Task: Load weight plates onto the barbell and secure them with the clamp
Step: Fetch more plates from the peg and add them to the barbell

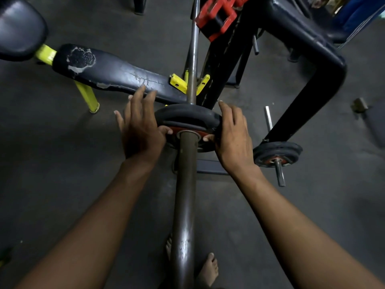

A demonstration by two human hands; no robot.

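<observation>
Hands flank a stack of black plates (187, 116) on a barbell (185, 205) that runs from 6 o'clock up the frame's centre. Left hand (139, 128) rests on the stack's 9 o'clock edge, fingers spread, thumb on the red-centred front face. Right hand (233, 132) cups the 3 o'clock rim, thumb by the bar sleeve. Red clamp (216, 17) sits at 12 o'clock, well apart from the plates. Worn bench (116, 76) lies at 10 o'clock; a loaded dumbbell (277, 154) rests on the floor at 3 o'clock.
</observation>
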